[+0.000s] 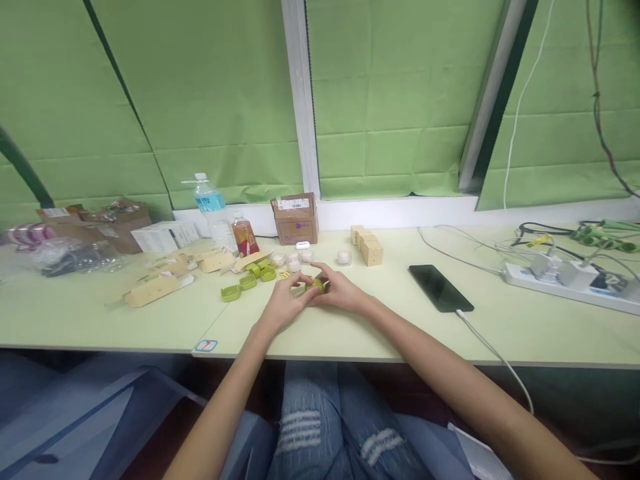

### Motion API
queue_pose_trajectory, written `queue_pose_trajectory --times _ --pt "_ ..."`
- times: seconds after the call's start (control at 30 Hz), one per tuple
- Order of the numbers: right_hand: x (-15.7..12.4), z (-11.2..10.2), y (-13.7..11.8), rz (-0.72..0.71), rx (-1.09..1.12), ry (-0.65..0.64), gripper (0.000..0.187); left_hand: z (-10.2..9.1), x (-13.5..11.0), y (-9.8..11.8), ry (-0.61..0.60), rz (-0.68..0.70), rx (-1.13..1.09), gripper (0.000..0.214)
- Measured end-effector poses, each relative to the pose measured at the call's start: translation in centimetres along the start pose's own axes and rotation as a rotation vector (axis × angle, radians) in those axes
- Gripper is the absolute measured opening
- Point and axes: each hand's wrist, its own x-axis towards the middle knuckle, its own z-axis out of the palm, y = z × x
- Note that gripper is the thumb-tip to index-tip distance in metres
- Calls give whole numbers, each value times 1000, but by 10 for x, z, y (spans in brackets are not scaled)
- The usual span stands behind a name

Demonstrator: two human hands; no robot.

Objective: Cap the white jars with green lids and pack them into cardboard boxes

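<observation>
My left hand (287,301) and my right hand (341,290) meet over the middle of the table. Between their fingertips is a small green case (315,287), rounded in outline and partly covered by the fingers; both hands grip it. Several similar green case pieces (247,282) lie to the left of my left hand, some of them hollow and facing up. Just beyond my hands are small clear round containers with pale pink contents (294,263), and another clear container (345,257) stands apart to the right. A small yellowish item (284,274) lies close to my left fingers.
Behind stand a water bottle (213,210), a reddish drink bottle (244,235), a cardboard box (295,220) and a white earbud case (303,245). Small tan boxes (371,249) form a row. Flattened packaging (153,290) lies left; a phone (440,288) and power strip (575,287) are right.
</observation>
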Motion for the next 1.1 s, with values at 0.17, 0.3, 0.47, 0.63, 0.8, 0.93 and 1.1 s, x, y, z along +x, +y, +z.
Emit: queue_pose_trajectory --times 0.17,0.3,0.47,0.63,0.8,0.93,1.1 --pt "1 1 1 -11 23 -2 95 5 1 0 51 -64 -103 37" --pt "1 1 1 -16 46 0 93 3 2 -2 40 -114 -68 43" --pt "1 -1 1 -3 -27 7 75 5 3 -2 33 -144 -37 50" --pt "1 -1 -1 -8 -163 39 51 -22 14 -10 262 -154 -5 43" --pt "2 2 -2 22 -157 66 52 -93 49 -48 380 -274 551 33" --pt "3 6 -2 14 -182 75 51 -124 85 -87 105 -482 804 43" --pt "4 8 2 1 -210 78 52 -132 109 -129 -42 -589 808 53"
